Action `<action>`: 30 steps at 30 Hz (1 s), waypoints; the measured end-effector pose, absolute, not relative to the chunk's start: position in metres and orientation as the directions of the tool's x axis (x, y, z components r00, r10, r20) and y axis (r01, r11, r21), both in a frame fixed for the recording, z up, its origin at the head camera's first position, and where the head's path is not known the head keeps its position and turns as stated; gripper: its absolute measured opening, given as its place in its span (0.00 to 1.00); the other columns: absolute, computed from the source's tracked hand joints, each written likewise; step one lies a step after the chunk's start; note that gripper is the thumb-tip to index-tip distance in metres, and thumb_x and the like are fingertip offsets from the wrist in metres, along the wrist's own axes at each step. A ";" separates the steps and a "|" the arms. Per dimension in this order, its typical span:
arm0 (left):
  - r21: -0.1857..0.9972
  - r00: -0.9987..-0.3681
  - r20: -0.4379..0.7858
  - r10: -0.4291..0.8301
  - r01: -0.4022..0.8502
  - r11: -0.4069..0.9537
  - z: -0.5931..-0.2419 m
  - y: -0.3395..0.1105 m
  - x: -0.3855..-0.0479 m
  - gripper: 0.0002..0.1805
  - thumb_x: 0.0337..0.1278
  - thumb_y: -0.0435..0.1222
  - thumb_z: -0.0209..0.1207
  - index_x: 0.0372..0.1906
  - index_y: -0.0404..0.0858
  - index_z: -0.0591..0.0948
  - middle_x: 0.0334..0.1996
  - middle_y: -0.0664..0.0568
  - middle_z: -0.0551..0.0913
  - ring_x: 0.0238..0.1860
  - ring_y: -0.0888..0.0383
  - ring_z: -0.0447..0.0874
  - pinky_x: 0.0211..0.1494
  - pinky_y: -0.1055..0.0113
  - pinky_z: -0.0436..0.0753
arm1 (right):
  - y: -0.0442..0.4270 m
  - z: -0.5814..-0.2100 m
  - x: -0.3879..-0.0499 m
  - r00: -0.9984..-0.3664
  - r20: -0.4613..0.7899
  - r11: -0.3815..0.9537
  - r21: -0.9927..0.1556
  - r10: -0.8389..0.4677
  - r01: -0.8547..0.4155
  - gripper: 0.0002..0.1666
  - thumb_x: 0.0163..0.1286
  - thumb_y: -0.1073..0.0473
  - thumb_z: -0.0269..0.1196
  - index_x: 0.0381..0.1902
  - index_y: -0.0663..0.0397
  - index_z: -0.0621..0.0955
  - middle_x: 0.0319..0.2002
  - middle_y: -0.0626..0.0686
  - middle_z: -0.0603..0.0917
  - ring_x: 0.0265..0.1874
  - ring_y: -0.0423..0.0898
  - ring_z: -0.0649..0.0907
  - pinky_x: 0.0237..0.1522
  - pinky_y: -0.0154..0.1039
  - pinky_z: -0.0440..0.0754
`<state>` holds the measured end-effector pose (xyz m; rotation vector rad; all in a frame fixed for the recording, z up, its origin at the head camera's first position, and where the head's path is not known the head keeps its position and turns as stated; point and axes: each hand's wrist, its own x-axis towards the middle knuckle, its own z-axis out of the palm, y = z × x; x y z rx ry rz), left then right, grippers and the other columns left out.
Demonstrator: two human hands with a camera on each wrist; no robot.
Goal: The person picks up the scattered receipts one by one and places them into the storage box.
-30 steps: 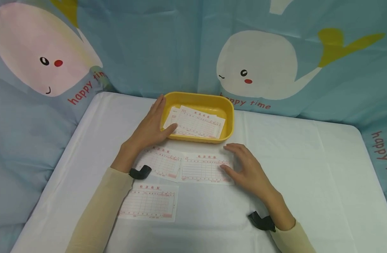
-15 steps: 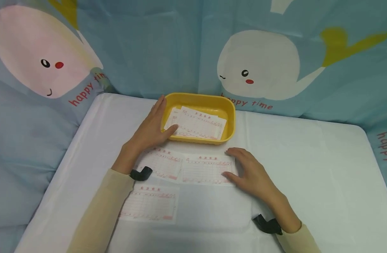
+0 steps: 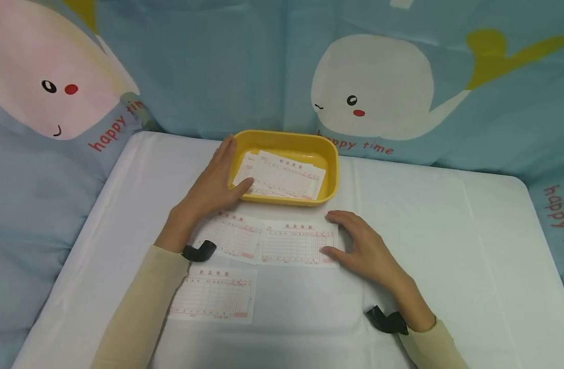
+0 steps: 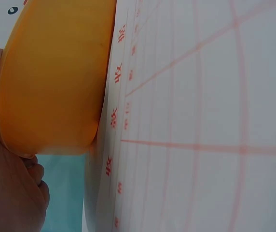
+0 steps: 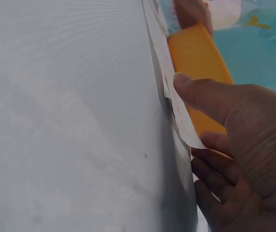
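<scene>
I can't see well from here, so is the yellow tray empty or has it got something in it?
Not empty: some printed paper slips lie overlapping in the yellow tray, with bare yellow showing behind them.

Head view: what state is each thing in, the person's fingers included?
Yellow tray: upright, partly filled.
Slips in tray: overlapping, top one face up.
Upper left slip: face up, partly hidden.
Upper right slip: face up, unfolded.
Lower slip: face up, partly hidden.
Left fingers: gripping tray's left end.
Right fingers: bent, apart; contact with upper right slip unclear.
Tablecloth: lightly creased.
Blue backdrop: hanging, creased.
</scene>
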<state>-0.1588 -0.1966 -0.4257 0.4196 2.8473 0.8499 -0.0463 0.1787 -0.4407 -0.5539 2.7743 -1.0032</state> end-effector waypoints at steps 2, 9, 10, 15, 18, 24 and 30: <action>0.557 -0.953 -0.049 0.299 0.222 0.800 -0.425 -0.197 -0.158 0.57 0.72 0.63 0.54 0.87 0.48 0.33 0.88 0.57 0.30 0.90 0.49 0.35 0.88 0.39 0.52 | 0.178 -0.439 -0.047 -0.923 -0.017 0.715 -0.638 -0.384 -0.285 0.45 0.60 0.48 0.81 0.73 0.47 0.76 0.74 0.48 0.76 0.76 0.51 0.74 0.78 0.55 0.72; 0.564 -0.952 -0.034 0.304 0.233 0.792 -0.425 -0.196 -0.158 0.57 0.71 0.62 0.55 0.87 0.47 0.34 0.88 0.56 0.31 0.90 0.49 0.36 0.88 0.39 0.52 | 0.175 -0.440 -0.044 -0.926 -0.029 0.739 -0.612 -0.377 -0.282 0.47 0.59 0.47 0.81 0.73 0.53 0.77 0.76 0.48 0.75 0.77 0.51 0.73 0.77 0.55 0.73; 0.562 -0.953 -0.035 0.302 0.231 0.794 -0.425 -0.196 -0.158 0.57 0.71 0.62 0.55 0.87 0.47 0.35 0.88 0.56 0.31 0.90 0.48 0.36 0.88 0.39 0.52 | 0.175 -0.440 -0.044 -0.926 -0.026 0.739 -0.611 -0.377 -0.284 0.47 0.59 0.47 0.81 0.73 0.54 0.77 0.75 0.48 0.75 0.77 0.51 0.73 0.76 0.55 0.74; 0.557 -0.957 -0.037 0.288 0.220 0.801 -0.427 -0.196 -0.158 0.57 0.70 0.62 0.55 0.88 0.47 0.35 0.89 0.57 0.31 0.90 0.48 0.37 0.88 0.39 0.53 | 0.172 -0.439 -0.045 -0.926 -0.015 0.736 -0.612 -0.376 -0.289 0.42 0.58 0.49 0.82 0.68 0.53 0.81 0.74 0.48 0.76 0.76 0.52 0.74 0.76 0.55 0.75; 0.556 -0.956 -0.034 0.290 0.224 0.801 -0.427 -0.196 -0.158 0.57 0.70 0.62 0.55 0.88 0.46 0.35 0.89 0.56 0.31 0.90 0.49 0.36 0.88 0.39 0.52 | 0.170 -0.437 -0.041 -0.933 -0.021 0.742 -0.612 -0.358 -0.272 0.40 0.58 0.51 0.82 0.67 0.52 0.82 0.74 0.49 0.77 0.75 0.53 0.75 0.75 0.56 0.76; 0.561 -0.955 -0.033 0.295 0.226 0.796 -0.427 -0.196 -0.158 0.57 0.70 0.63 0.54 0.88 0.46 0.35 0.89 0.56 0.31 0.90 0.48 0.36 0.88 0.40 0.52 | 0.163 -0.433 -0.030 -0.942 0.028 0.773 -0.565 -0.333 -0.290 0.33 0.61 0.53 0.80 0.63 0.53 0.84 0.65 0.52 0.84 0.67 0.54 0.81 0.68 0.55 0.82; 0.557 -0.954 -0.031 0.297 0.230 0.798 -0.426 -0.197 -0.157 0.57 0.71 0.63 0.54 0.87 0.46 0.35 0.89 0.56 0.31 0.90 0.48 0.36 0.88 0.40 0.52 | 0.158 -0.431 -0.024 -0.937 0.072 0.764 -0.560 -0.341 -0.320 0.27 0.63 0.58 0.78 0.60 0.51 0.86 0.53 0.48 0.87 0.57 0.48 0.86 0.57 0.51 0.86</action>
